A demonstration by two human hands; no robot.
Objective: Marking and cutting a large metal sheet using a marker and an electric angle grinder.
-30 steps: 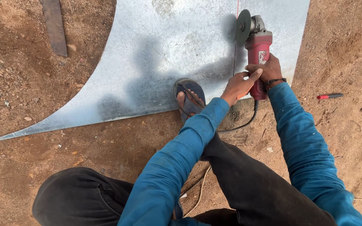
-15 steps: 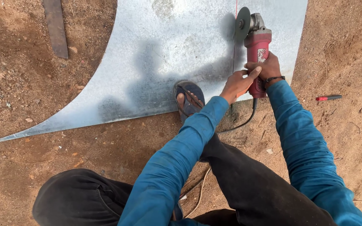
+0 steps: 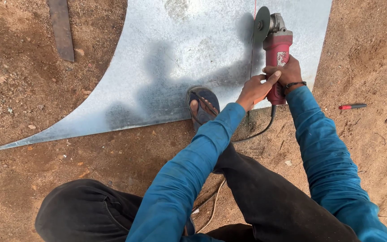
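Here we count one red angle grinder, and both of our hands are on it: the right hand has its fingers wrapped tight around the body, while the left hand presses against the rear of the body with fingers together and the thumb extended. Its single grey disc stands upright over one galvanised metal sheet lying on the dirt, seemingly touching along a thin red line. One sandalled foot pins the sheet's near edge. One flat metal bar and one red marker lie well apart.
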